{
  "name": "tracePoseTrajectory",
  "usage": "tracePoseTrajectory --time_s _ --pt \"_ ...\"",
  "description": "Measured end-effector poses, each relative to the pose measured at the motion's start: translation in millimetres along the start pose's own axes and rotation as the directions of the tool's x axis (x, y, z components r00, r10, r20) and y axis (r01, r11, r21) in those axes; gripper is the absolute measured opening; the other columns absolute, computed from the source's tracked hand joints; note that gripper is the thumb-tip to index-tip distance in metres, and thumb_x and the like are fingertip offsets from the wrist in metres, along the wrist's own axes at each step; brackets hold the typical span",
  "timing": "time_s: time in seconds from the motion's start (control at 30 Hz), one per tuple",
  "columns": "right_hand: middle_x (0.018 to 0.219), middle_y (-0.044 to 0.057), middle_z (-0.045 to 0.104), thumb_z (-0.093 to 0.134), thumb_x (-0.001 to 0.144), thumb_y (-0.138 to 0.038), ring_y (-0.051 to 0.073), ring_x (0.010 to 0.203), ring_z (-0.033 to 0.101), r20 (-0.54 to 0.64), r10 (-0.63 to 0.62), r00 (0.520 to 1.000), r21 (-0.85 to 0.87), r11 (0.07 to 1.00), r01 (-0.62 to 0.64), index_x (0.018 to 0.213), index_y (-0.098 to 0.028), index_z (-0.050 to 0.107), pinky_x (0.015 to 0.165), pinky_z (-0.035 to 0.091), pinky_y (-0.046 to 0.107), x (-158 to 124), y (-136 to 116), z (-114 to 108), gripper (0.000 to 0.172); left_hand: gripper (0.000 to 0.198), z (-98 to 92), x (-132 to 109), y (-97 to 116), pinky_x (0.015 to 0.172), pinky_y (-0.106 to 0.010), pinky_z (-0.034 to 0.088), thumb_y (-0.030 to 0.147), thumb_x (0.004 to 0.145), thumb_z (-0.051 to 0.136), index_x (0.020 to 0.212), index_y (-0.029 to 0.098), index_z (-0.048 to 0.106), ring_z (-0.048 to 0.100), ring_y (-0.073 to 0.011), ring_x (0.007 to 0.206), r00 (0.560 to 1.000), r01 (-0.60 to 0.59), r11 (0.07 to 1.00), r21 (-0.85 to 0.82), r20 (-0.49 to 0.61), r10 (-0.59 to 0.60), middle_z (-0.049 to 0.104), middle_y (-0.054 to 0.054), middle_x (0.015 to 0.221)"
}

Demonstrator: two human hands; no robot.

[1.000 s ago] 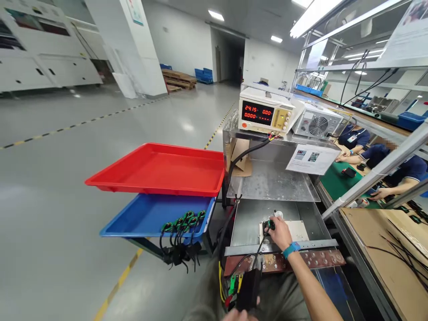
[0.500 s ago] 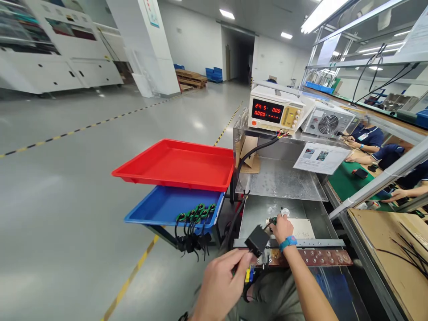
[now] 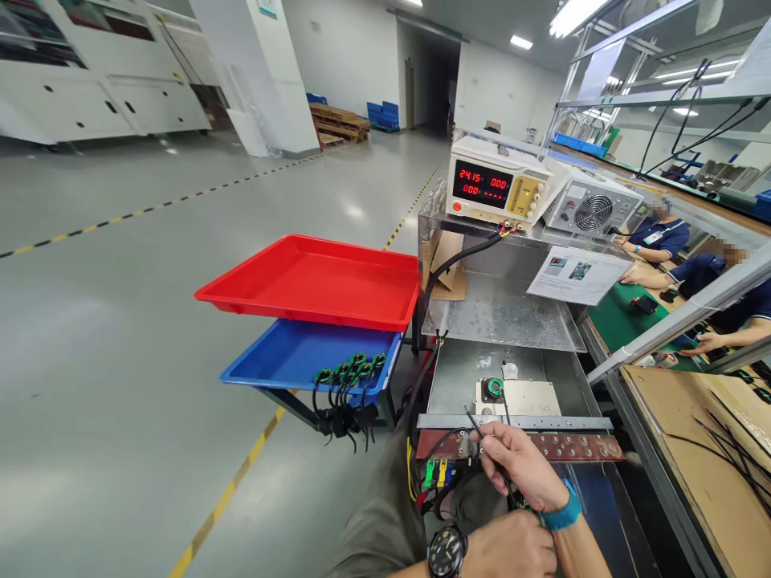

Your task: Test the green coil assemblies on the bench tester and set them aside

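Head view: taking our right hand as the clock's centre, we see grey floor (image 3: 150, 257) with striped tape and white machines (image 3: 144, 108) between 10 and 11. Two trays lie towards 10: one red tray (image 3: 319, 277) partly covering one blue tray (image 3: 259, 365). A metal bench (image 3: 454, 377) runs ahead; two co-workers (image 3: 658, 237) sit at 1 o'clock. At 12 stand one power supply (image 3: 494, 185) and one fan unit (image 3: 593, 205). Our two hands are close together: the right hand (image 3: 524, 466) pinches one black cable (image 3: 473, 419) over the bench's near edge; the left hand (image 3: 511, 550), at 6, is by the right wrist, its grip something we cannot tell. Green-ringed parts (image 3: 358, 369), too crowded to count, lie in the blue tray. One green ring (image 3: 495, 385) sits at 11, beside a pale plate (image 3: 533, 397).
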State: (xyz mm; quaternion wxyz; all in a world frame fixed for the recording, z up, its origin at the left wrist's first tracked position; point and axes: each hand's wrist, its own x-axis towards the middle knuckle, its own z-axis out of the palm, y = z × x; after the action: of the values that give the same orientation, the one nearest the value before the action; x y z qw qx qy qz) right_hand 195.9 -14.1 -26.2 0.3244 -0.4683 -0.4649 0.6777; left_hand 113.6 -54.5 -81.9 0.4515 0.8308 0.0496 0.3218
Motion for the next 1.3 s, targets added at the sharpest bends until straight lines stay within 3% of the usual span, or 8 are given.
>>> tracePoseTrajectory --time_s 0.1,0.17,0.27,0.33,0.6,0.83,1.07,1.3 --pt "0.057 -0.009 0.043 0.066 0.086 -0.068 0.005 0.042 0.029 -0.12 -0.035 0.992 0.035 0.999 0.039 0.105 -0.015 0.064 0.037 0.023 0.017 -17.2 9.0 -1.1 0.057 0.055 -17.4 -18.5 16.9 0.067 -0.035 0.041 0.046 0.103 0.026 0.061 0.026 0.055 0.059 -0.0205 0.068 0.998 -0.039 0.997 0.059 -0.042 0.042 0.068 -0.01 0.069" --pt "0.056 -0.008 0.043 0.066 0.086 -0.069 0.005 0.043 0.028 -0.147 -0.033 0.989 0.032 0.999 0.038 0.103 -0.016 0.064 0.038 0.022 0.017 -28.9 14.8 -1.4 0.056 0.045 -37.7 -29.8 29.0 0.074 -0.036 0.044 0.04 0.103 0.034 0.074 0.025 0.064 0.061 -0.022 0.074 0.921 0.148 0.988 0.04 -0.371 -0.123 0.069 -0.01 0.074" --pt "0.056 -0.008 0.042 0.065 0.086 -0.07 0.005 0.042 0.027 -0.153 -0.006 0.988 0.04 0.999 0.012 0.102 -0.017 0.064 0.038 0.02 0.018 -41.0 22.8 4.7 0.056 0.031 -65.4 -38.0 34.3 0.07 -0.033 0.047 0.048 0.097 0.05 0.092 0.022 0.067 0.061 -0.0209 0.076 0.493 0.411 0.854 -0.318 -0.71 -0.502 0.067 -0.007 0.08" --pt "0.057 -0.008 0.043 0.065 0.085 -0.072 0.005 0.043 0.028 -0.152 0.008 0.988 0.041 0.999 -0.001 0.099 -0.018 0.064 0.039 0.02 0.018 -44.4 27.2 10.8 0.056 0.039 -77.8 -39.4 30.7 0.064 -0.029 0.047 0.057 0.09 0.058 0.1 0.02 0.066 0.058 -0.0181 0.071 0.368 0.399 0.729 -0.556 -0.631 -0.683 0.066 -0.005 0.081" --pt "0.055 -0.008 0.042 0.069 0.081 -0.071 0.007 0.046 0.033 -0.251 -0.037 0.967 0.043 0.998 0.049 0.097 -0.02 0.058 0.043 0.022 0.019 -45.5 45.3 33.7 0.055 0.038 -83.9 -52.7 21.6 0.06 -0.023 0.044 0.054 0.081 0.073 0.085 0.017 0.063 0.053 -0.0119 0.063 0.451 0.393 0.612 -0.687 -0.435 -0.779 0.06 0.001 0.069" --pt "0.056 -0.002 0.059 0.058 0.084 -0.077 0.009 0.037 0.032 -0.4 -0.008 0.917 0.025 0.999 0.019 0.09 -0.024 0.05 0.037 0.02 0.021 -46.6 66.9 67.9 0.054 0.021 -68.7 -67.3 17.2 0.072 -0.027 0.05 0.039 0.09 0.066 0.082 0.019 0.065 0.062 -0.0164 0.076 0.414 0.419 0.801 -0.427 -0.695 -0.587 0.065 -0.002 0.081" --pt "0.063 0.0 0.063 0.056 0.092 -0.068 0.011 0.043 0.045 -0.444 -0.039 0.895 -0.066 0.998 0.01 0.106 -0.02 0.055 0.041 0.03 0.021 -47.5 82.8 83.1 0.05 0.013 -73.1 -81.7 16.7 0.077 -0.027 0.051 0.023 0.094 0.061 0.082 0.02 0.063 0.065 -0.016 0.084 0.521 0.431 0.898 -0.092 -0.787 -0.331 0.067 -0.004 0.089" --pt "0.06 -0.002 0.063 0.05 0.099 -0.06 0.008 0.042 0.047 -0.416 -0.07 0.907 -0.104 0.994 0.029 0.109 -0.019 0.049 0.042 0.033 0.017 -28.7 87.5 102.0 0.042 0.019 -90.9 -109.1 -2.7 0.077 -0.029 0.054 0.033 0.1 0.05 0.09 0.02 0.06 0.067 -0.0161 0.084 0.59 0.526 0.809 -0.263 -0.572 -0.57 0.07 -0.005 0.095"
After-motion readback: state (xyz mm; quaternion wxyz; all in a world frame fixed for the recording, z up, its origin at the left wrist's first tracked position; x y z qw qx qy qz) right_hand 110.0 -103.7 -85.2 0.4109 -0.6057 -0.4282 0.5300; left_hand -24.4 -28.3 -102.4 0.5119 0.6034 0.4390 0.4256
